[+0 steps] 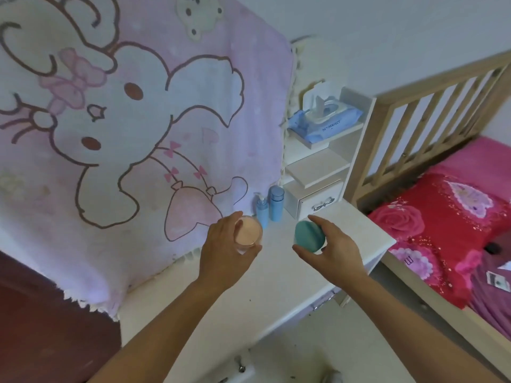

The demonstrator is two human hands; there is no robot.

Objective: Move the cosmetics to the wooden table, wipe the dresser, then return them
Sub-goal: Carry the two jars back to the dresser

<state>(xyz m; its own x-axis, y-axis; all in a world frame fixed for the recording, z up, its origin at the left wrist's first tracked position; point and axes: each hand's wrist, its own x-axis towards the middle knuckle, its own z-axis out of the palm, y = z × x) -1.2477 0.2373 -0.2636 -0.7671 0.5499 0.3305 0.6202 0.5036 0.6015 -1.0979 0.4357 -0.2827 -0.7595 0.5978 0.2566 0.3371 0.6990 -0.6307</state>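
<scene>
Two hands over the dresser [276, 286] — left grip [226, 244] around one peach jar [248, 230], right grip [331, 244] around one teal jar [308, 233].

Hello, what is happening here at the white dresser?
A person stands at the dresser with a cosmetic in each hand. The left hand holds a peach-lidded jar; the right hand holds a teal container. Two blue bottles stand at the back, and a wipes pack lies on the shelf.
</scene>
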